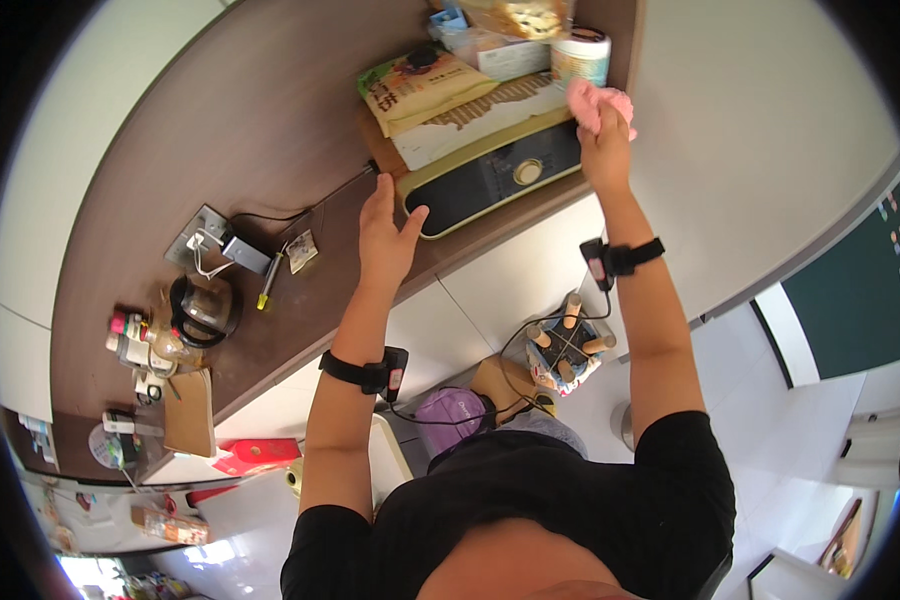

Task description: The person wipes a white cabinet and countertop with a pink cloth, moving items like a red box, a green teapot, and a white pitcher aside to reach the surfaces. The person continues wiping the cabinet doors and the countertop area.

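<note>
A countertop appliance [480, 184] with a dark front panel, a pale rim and a round knob [528, 172] stands on the brown counter [322, 292]. My left hand [387, 240] is at its left end, thumb spread from the fingers and close to the front corner; whether it touches cannot be made out. At the opposite end, my right hand [606, 150] grips a bunched pink cloth [589, 105] by the appliance's upper right corner. On top of the appliance lie a torn piece of cardboard [487, 116] and a food packet [427, 86], with a white tub [581, 56] behind the cloth.
A wall socket plate [199, 232] with plugs, a yellow-tipped screwdriver [271, 281] and a glass kettle [202, 311] are to the left. Right of the appliance rises a pale cabinet panel [735, 150]. Below are an upturned stool [570, 341] and a purple bag [450, 416].
</note>
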The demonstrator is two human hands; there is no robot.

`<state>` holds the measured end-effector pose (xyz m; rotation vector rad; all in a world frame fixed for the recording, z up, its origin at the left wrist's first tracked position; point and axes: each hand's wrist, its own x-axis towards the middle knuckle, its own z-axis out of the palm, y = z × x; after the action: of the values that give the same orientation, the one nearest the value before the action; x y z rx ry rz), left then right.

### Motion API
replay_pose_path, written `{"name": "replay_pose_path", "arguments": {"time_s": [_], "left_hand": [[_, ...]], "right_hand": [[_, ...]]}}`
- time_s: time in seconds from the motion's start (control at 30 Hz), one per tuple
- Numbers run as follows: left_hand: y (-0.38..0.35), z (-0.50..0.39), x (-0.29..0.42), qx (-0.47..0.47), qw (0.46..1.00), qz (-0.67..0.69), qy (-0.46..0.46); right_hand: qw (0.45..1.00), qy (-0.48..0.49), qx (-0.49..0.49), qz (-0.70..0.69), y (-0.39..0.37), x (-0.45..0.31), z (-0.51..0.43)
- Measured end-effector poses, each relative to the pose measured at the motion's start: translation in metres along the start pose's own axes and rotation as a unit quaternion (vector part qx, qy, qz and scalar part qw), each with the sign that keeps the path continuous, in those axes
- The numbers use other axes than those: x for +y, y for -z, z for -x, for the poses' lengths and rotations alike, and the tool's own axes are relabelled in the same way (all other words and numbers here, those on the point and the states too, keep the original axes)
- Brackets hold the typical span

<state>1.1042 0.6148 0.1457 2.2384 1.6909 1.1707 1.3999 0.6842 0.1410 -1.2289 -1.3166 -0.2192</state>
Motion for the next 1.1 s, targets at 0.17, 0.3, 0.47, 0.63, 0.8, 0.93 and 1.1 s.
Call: {"name": "replay_pose_path", "arguments": {"time_s": [0.17,0.3,0.47,0.63,0.8,0.93,1.1], "left_hand": [[0.001,0.001,-0.01,-0.004,0.999,-0.001,-0.031],[0.008,-0.003,-0.018,-0.031,0.995,0.094,-0.014],[0.006,-0.01,-0.033,-0.112,0.968,0.214,0.061],[0.0,0.005,-0.057,-0.049,0.886,0.449,0.108],[0.01,0.06,-0.091,0.002,0.876,0.457,0.153],[0.024,0.106,-0.113,0.066,0.987,0.13,0.061],[0.022,0.121,-0.117,0.103,0.992,-0.067,-0.029]], "right_hand": [[0.994,0.073,-0.054,-0.054,-0.028,-0.068,0.031],[0.989,0.079,-0.096,-0.073,-0.051,-0.111,0.059],[0.972,0.103,-0.163,-0.138,-0.068,-0.167,0.084],[0.85,-0.281,-0.316,-0.315,-0.063,-0.196,0.063],[0.528,-0.434,-0.255,-0.684,-0.063,-0.186,0.083],[0.57,-0.408,-0.123,-0.702,-0.016,-0.147,0.105],[0.859,-0.203,-0.029,-0.469,0.059,-0.048,0.044]]}}
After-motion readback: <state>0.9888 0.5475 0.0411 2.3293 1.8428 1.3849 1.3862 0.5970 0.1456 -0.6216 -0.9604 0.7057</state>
